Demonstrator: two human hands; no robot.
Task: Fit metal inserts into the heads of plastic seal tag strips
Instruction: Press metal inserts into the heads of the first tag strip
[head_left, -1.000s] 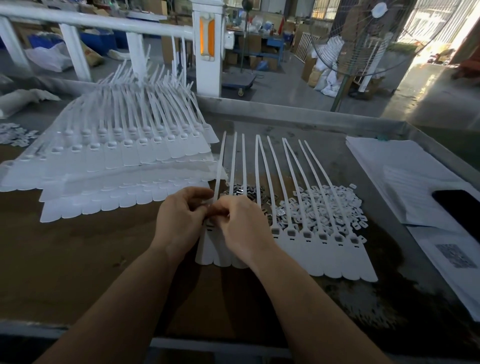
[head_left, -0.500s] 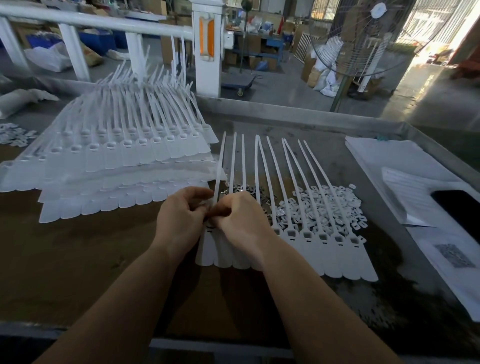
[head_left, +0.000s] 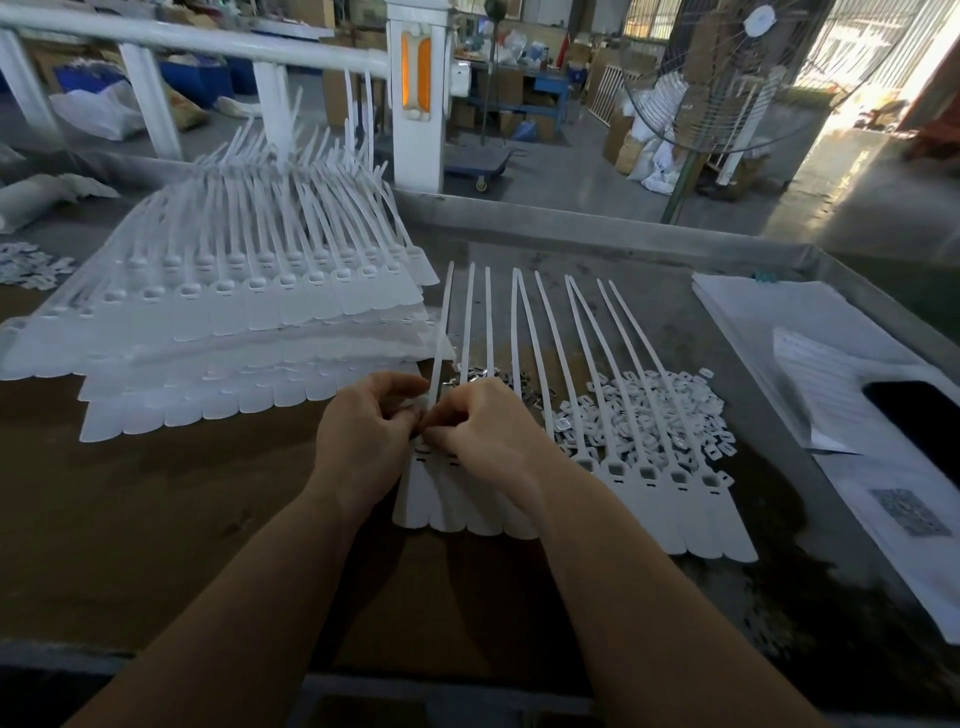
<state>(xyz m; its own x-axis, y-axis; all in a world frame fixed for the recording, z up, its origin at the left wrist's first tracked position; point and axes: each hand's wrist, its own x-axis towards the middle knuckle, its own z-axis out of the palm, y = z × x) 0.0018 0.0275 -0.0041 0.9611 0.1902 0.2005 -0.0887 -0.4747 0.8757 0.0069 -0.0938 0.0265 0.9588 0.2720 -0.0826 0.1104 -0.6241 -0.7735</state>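
Note:
A joined row of white seal tag strips (head_left: 639, 483) lies flat on the table, tails pointing away from me. My left hand (head_left: 363, 436) and my right hand (head_left: 483, 431) meet over the leftmost strip's head, fingers curled and pinching there. What sits between the fingertips is hidden. A small pile of shiny metal inserts (head_left: 478, 376) lies just beyond my hands. To its right spreads a heap of small white plastic caps (head_left: 670, 410) under the strips.
A tall fanned stack of white seal strips (head_left: 249, 306) fills the table's left half. White paper sheets (head_left: 810, 338) and a black phone (head_left: 919, 415) lie at the right. The table has a raised metal rim (head_left: 597, 228). A standing fan (head_left: 727, 78) is behind it.
Both hands stay pinched at the leftmost strip's head; only slight finger shifts show. The strips have not moved.

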